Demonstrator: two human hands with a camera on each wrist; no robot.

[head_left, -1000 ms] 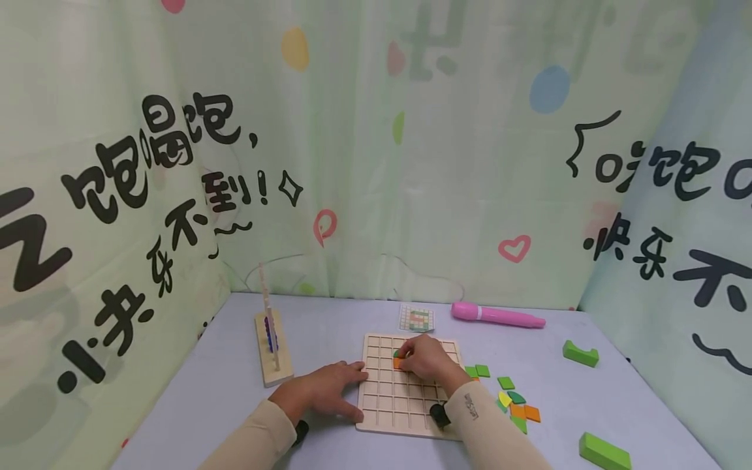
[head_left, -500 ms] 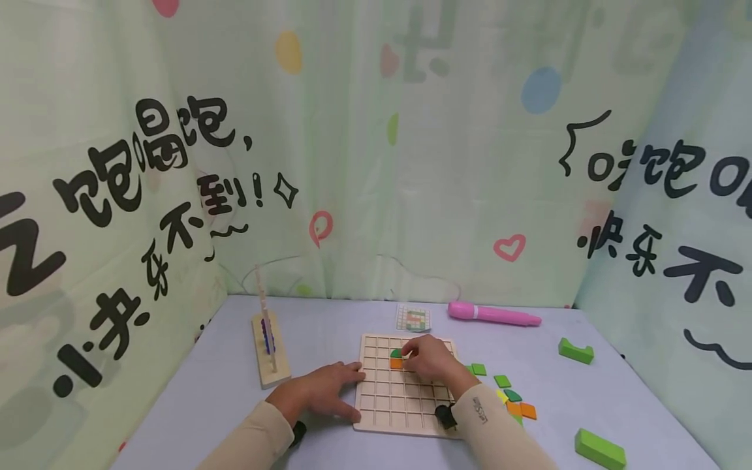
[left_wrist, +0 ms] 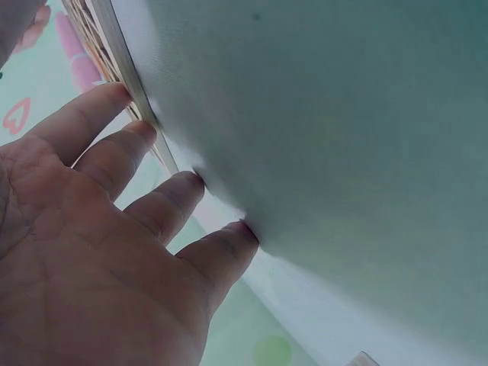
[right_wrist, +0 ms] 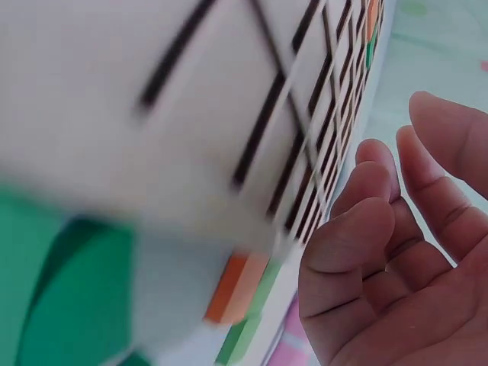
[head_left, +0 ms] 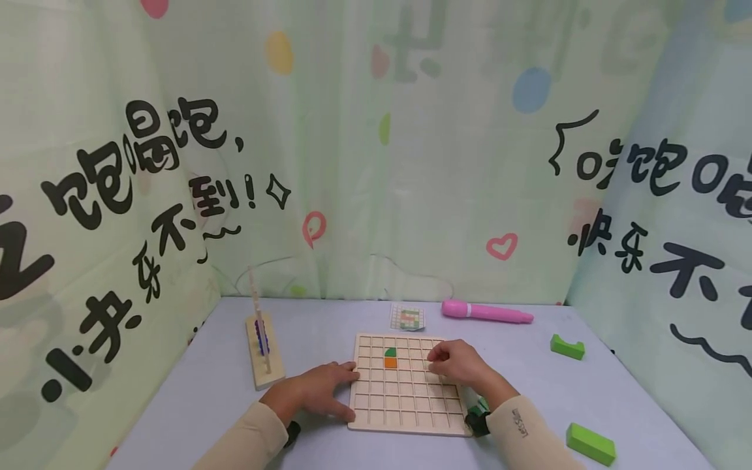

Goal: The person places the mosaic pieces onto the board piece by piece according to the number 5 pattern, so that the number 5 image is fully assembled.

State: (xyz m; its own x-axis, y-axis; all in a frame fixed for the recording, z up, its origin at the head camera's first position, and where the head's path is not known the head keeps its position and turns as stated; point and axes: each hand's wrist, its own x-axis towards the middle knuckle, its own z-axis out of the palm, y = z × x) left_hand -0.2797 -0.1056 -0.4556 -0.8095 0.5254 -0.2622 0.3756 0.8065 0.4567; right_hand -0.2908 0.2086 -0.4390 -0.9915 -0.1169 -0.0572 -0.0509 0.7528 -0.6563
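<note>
Quietly, a person's left hand [head_left: 317,390] braces a pale wooden grid board [head_left: 405,399] on a light table [head_left: 329,316], its fingers spread, fingertips and thumb at the board's left edge. Over the board's right side hangs the right hand [head_left: 464,362], fingers loosely curved and, in its wrist view, pinching nothing. An orange square [head_left: 390,363] and a curved green piece [head_left: 390,352] sit in neighbouring cells of the grid, the green one just beyond the orange. Loose orange and green tiles [right_wrist: 226,288] lie just beside the board's right edge, mostly hidden from the head camera by the right arm. Behind the board rest a gridded card [head_left: 408,318] and a pink marker [head_left: 487,312]; two green blocks [head_left: 591,445] stand farther right, a wooden bead frame [head_left: 264,352] left.
</note>
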